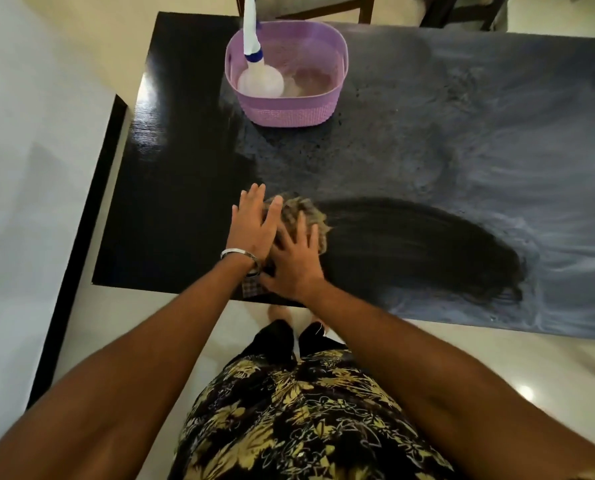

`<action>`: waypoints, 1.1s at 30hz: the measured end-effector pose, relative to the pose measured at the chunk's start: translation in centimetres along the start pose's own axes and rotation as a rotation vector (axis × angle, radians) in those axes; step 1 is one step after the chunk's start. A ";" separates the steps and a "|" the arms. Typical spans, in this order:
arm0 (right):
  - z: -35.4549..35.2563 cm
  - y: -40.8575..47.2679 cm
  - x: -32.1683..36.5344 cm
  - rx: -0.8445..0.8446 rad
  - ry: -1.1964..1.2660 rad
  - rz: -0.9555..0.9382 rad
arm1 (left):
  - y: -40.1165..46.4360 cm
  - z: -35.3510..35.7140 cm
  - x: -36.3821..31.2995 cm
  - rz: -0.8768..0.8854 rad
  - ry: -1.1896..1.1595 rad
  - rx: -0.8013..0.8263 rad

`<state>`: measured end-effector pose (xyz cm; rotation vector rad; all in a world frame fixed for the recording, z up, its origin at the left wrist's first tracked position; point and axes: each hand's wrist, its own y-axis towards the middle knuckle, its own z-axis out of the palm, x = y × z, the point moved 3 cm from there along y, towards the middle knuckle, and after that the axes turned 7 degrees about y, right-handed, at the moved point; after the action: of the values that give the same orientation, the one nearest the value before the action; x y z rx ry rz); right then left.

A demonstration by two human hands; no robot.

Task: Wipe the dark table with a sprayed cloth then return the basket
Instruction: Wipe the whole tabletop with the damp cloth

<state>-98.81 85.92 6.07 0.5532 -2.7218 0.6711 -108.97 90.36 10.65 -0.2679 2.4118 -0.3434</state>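
The dark table [171, 202] carries a grey film over its middle and right, with a wiped dark streak [410, 244] near the front edge. A crumpled tan cloth [304, 211] lies at the left end of that streak. My left hand [254, 225] and my right hand [296, 263] both press flat on the cloth, fingers spread, the right partly overlapping the left wrist. A checked corner of the cloth shows at the table's edge. A purple basket [289, 110] stands at the far left of the table with a white spray bottle [254, 39] upright inside it.
Wooden chairs [327, 10] stand behind the far edge of the table. A white wall runs along the left. Cream tiled floor [497, 362] lies between me and the table's front edge.
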 end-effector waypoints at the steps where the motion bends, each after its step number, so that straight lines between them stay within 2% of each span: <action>1: 0.6 -0.4 1.0 0.040 -0.033 -0.084 | 0.2 -0.1 -0.2 0.009 0.017 0.000; 3: 1.1 -1.0 0.1 0.059 -0.070 -0.176 | 0.6 -0.2 -0.6 0.048 0.058 -0.003; 5: 0.5 -1.6 -3.9 -0.005 -0.082 -0.159 | 1.0 -0.2 -0.6 0.089 0.089 0.003; 11: -5.8 -4.6 -22.2 -0.224 0.063 0.497 | 1.3 -0.7 0.1 0.106 0.341 0.027; 14: -7.9 -3.4 -25.0 -0.257 0.206 0.757 | 1.1 -0.9 0.3 0.140 0.496 0.062; 16: -7.9 -1.2 -23.3 -0.283 0.255 0.851 | 1.1 -1.1 1.1 0.134 0.518 0.063; 18: -7.3 1.3 -18.9 -0.316 0.233 0.767 | 1.0 -1.9 1.4 0.117 0.523 0.027; 20: -5.6 4.3 -12.2 -0.244 0.171 0.526 | 0.9 -2.6 1.5 0.098 0.473 0.005; 22: -4.1 6.3 -4.5 -0.108 0.104 0.291 | 1.5 -1.2 1.9 0.027 0.405 0.071; 24: -2.2 6.5 3.2 0.038 -0.035 0.051 | 1.6 0.3 2.2 -0.094 0.272 0.015; 25: -0.9 5.7 6.6 0.136 -0.122 -0.072 | 1.9 0.3 2.7 -0.055 0.223 0.037; 26: 0.3 4.6 9.0 0.252 -0.163 -0.172 | 1.7 -0.8 3.1 -0.001 0.278 0.079; 27: 1.4 3.7 10.2 0.322 -0.176 -0.235 | 1.1 -2.1 3.0 0.029 0.355 0.082; 29: 1.7 3.1 9.7 0.190 -0.144 -0.262 | 1.1 -4.3 3.4 0.083 0.404 -0.032; 30: 1.0 3.2 8.4 0.104 -0.110 -0.258 | 1.2 -4.6 3.3 0.071 0.409 -0.053; 33: -1.8 4.2 0.8 0.013 -0.018 -0.199 | 1.1 -3.8 3.7 0.107 0.428 0.004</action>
<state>-101.04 90.00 6.30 0.8230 -2.6335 0.6350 -114.32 91.01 10.84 -0.0651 2.8317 -0.3884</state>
